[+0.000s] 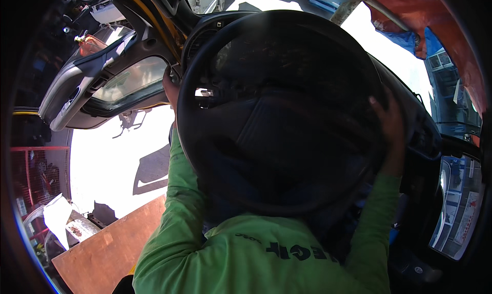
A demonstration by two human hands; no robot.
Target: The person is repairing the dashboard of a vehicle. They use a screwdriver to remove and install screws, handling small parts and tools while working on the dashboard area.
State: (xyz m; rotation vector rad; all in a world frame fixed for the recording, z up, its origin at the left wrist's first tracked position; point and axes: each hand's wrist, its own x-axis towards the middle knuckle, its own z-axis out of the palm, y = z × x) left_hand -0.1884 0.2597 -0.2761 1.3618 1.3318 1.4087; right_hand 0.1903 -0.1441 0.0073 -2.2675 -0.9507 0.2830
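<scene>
The setting was a shaded vehicle cab (425, 140) whose open side gave onto glaring sunlit ground. Nearest, at the lower edge, was the person's own green long-sleeved shirt (230, 263), dark lettering across it, both sleeves reaching forward.

Just beyond the chest stood a large black steering wheel (186, 125), its rim filling the middle of the view; the area inside was too dark to make out hub or spokes. The left hand (171, 93) was at the rim's left edge, a little above its middle, mostly hidden behind it, so I cannot tell how far it had closed or whether it truly gripped. The right hand (392, 122) lay at the right edge, about level with the other, thumb and fingers somewhat spread around the rim; how tightly it held, I cannot tell. Hands set opposite each other seemed a sound placement: even pressure on both sides and loose elbows would likely keep the wheel steady, and the left fingers would be best kept clear of the door pillar.

Farther left, a brown panel (110, 245) lay low outside, and the open door (77, 102) hung above it. Farther still were a red metal frame (41, 148) at left and a red-orange sheet (451, 17) at upper right.
</scene>
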